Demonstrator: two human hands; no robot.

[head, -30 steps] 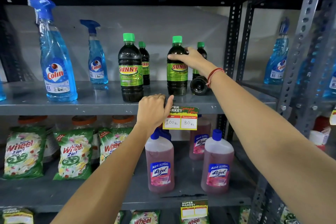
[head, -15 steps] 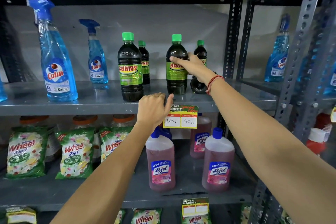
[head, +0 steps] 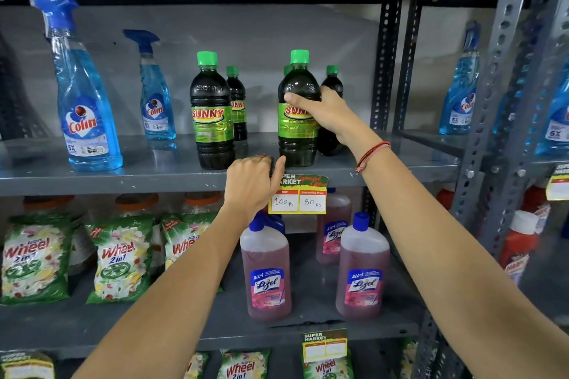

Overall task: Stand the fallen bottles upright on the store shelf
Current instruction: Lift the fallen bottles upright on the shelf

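Note:
Dark Sunny bottles with green caps stand on the upper grey shelf (head: pixel 154 177). My right hand (head: pixel 323 112) is wrapped around the front right Sunny bottle (head: pixel 297 138), thumb across its front above the label; this bottle is upright. Behind my wrist shows a dark bottle (head: pixel 330 140), and I cannot tell whether it lies or stands. Another green-capped bottle (head: pixel 332 77) stands at the back. A Sunny bottle (head: pixel 212 114) stands upright to the left, one more (head: pixel 237 101) behind it. My left hand (head: pixel 251 183) grips the shelf's front edge, fingers curled over it.
Two blue Colin spray bottles (head: pixel 84 101) stand at the shelf's left. A price tag (head: pixel 298 195) hangs on the edge beside my left hand. Pink Lizol bottles (head: pixel 266 268) and Wheel packets (head: pixel 121 258) fill the shelf below. Steel uprights (head: pixel 386 64) bound the right.
My right hand has shifted down and closed around the front right Sunny bottle, thumb now across its front. The left hand has stayed on the shelf edge.

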